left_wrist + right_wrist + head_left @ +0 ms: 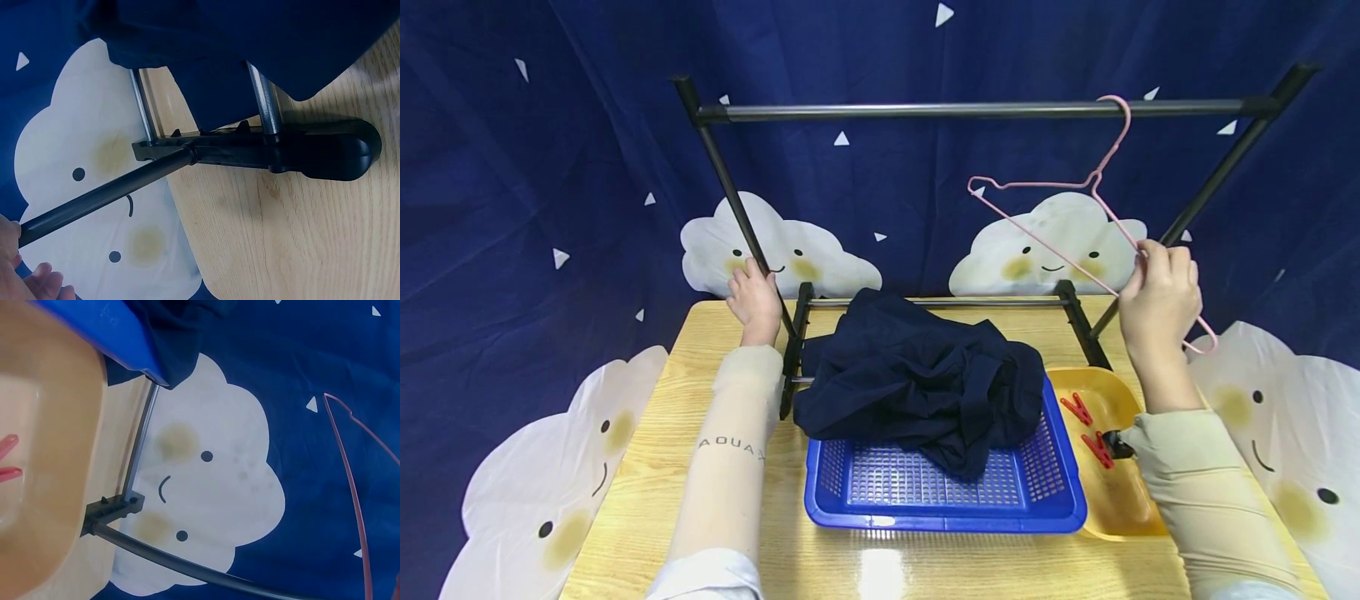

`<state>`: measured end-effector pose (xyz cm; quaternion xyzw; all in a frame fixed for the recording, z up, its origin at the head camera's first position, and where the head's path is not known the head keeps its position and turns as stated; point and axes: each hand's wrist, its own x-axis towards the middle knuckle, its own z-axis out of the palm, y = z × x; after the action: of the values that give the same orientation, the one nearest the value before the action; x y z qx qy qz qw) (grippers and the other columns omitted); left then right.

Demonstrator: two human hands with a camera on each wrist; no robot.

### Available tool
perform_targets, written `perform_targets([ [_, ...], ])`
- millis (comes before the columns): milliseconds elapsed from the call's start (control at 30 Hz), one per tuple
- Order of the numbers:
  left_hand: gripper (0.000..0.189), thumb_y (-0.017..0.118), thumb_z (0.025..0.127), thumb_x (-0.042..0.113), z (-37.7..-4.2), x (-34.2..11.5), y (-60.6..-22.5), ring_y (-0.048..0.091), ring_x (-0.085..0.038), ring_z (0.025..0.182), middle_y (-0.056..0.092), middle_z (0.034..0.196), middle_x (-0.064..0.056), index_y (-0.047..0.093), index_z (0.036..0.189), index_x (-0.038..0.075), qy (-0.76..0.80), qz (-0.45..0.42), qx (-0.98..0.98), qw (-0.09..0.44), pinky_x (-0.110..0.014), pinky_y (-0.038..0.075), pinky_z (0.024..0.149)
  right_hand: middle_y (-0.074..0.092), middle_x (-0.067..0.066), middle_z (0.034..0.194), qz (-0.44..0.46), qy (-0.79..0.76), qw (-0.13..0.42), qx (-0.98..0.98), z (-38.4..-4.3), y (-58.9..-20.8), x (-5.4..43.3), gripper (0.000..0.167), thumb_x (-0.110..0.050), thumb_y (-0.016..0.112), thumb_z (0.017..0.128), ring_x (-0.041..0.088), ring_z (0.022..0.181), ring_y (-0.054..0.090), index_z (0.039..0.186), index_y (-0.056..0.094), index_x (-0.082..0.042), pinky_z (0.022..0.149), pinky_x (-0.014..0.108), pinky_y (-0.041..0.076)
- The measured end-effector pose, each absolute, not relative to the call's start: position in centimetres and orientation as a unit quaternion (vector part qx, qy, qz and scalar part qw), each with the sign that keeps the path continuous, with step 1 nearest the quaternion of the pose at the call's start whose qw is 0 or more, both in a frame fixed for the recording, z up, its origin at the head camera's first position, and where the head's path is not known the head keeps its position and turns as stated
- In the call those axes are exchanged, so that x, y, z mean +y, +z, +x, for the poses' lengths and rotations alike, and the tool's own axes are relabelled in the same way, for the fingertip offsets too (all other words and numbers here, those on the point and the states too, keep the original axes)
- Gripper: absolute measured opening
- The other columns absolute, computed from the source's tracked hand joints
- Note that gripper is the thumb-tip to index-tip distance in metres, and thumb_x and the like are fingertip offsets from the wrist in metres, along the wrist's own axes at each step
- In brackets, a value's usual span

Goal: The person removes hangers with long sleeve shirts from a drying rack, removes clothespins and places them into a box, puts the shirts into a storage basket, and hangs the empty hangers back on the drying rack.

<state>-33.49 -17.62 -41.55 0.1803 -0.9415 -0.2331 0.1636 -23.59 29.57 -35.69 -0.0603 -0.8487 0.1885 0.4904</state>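
Note:
My left hand (pixel 754 302) holds the left upright of a black clothes rack (pixel 910 110), with the thumb against the post. In the left wrist view only part of that hand (pixel 34 272) shows, at the pole's upper end. On the right, my right hand (pixel 1161 292) grips a pink clothes hanger (pixel 1045 248) near its lower right end. The hanger's hook curves over the rack's top bar, and the frame hangs tilted. The right wrist view shows a corner of the hanger (pixel 347 459); the right hand is almost wholly outside it.
Dark navy cloth (pixel 917 367) lies bunched over a blue basket (pixel 947 523) on the wooden table (pixel 700 367). Beside it stands a yellow tray (pixel 1120 508) with red clothespins (pixel 1097 450) and a small black item partly behind the right sleeve. A blue curtain hangs behind.

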Motion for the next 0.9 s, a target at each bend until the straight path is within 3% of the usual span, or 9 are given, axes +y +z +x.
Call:
perform_targets([
  [467, 0.039, 0.042, 0.097, 0.03, -33.4, -17.56, -41.72, 0.037, -0.036, 0.115, 0.039, 0.124, -0.02, 0.033, 0.128, 0.01, -0.237, 0.182, -0.94, 0.166, -0.05, 0.036, 0.087, 0.053, 0.023, 0.1, -0.062, 0.177, 0.466, -0.865, -23.45, -36.14, 29.41, 0.026, -0.015, 0.043, 0.096, 0.042, 0.09, 0.05, 0.112, 0.057, -0.001, 0.069, 0.053, 0.038],
  [900, 0.037, 0.043, 0.096, 0.029, -33.38, -17.63, -41.76, 0.039, -0.036, 0.113, 0.041, 0.121, -0.02, 0.033, 0.127, 0.01, -0.239, 0.182, -0.938, 0.172, -0.05, 0.037, 0.086, 0.051, 0.024, 0.101, -0.053, 0.162, 0.452, -0.876, -23.38, -36.54, 29.7, 0.028, -0.005, 0.049, 0.091, 0.042, 0.089, 0.049, 0.119, 0.055, -0.004, 0.07, 0.05, 0.035],
])
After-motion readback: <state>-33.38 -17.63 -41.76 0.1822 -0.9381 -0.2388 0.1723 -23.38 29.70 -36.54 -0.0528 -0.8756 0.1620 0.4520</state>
